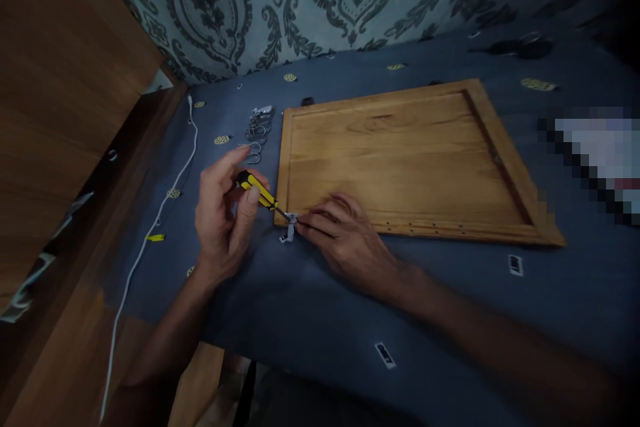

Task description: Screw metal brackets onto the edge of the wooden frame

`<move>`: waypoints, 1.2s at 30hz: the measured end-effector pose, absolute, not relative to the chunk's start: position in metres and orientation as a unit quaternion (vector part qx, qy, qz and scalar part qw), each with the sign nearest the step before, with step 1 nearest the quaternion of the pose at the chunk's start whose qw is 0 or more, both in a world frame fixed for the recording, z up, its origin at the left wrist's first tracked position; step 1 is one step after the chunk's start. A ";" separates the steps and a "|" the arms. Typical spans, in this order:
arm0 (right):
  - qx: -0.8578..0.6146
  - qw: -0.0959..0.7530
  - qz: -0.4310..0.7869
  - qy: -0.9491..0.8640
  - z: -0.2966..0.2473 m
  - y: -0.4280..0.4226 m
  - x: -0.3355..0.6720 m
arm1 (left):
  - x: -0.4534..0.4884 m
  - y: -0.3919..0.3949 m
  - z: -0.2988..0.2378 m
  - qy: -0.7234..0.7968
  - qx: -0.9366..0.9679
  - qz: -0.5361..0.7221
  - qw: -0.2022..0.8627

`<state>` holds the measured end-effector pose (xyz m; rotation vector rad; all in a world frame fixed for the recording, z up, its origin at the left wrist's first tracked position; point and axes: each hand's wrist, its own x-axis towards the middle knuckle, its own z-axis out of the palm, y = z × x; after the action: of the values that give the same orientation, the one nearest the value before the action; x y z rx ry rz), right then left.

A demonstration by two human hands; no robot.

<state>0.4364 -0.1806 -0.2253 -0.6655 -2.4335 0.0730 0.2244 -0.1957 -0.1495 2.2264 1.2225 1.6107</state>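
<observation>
A: What have the fingers got?

B: The left hand is curled round a screwdriver, thumb and fingers closed on its yellow-and-black handle. The right hand lies low, its fingertips drawn together on a small metal bracket. Whether they pinch it or only press it, I cannot tell.

A: How does the bracket lie from the tool?

B: Down and to the right of the left hand. The screwdriver's long axis slants from upper left to lower right, and its thin steel tip meets the bracket. The bracket sits between the two hands, with the right fingertips touching it from the other side.

A: Where is that, exactly?

B: At the near left corner of a wooden panel, against its edge. The panel is a pale, grained rectangle with a raised frame, flat on dark blue cloth.

A: Anything else?

B: Shiny metal fittings heaped just beyond the left hand, and a white cable trailing along the cloth's left side.
</observation>
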 end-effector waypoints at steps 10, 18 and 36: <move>-0.247 0.313 0.043 -0.916 -0.228 -0.181 0.436 | 0.222 -0.186 -0.144 0.377 0.748 0.546 0.006; -0.252 0.304 0.017 -0.919 -0.223 -0.182 0.435 | 0.228 -0.188 -0.151 0.412 0.661 0.608 0.153; -0.258 0.278 0.019 -0.925 -0.230 -0.181 0.432 | 0.220 -0.185 -0.160 0.413 0.665 0.604 0.147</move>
<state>0.4324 -0.1807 -0.2302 -0.6933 -2.4831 0.0506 0.2196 -0.1851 -0.1599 1.9152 1.1886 1.7390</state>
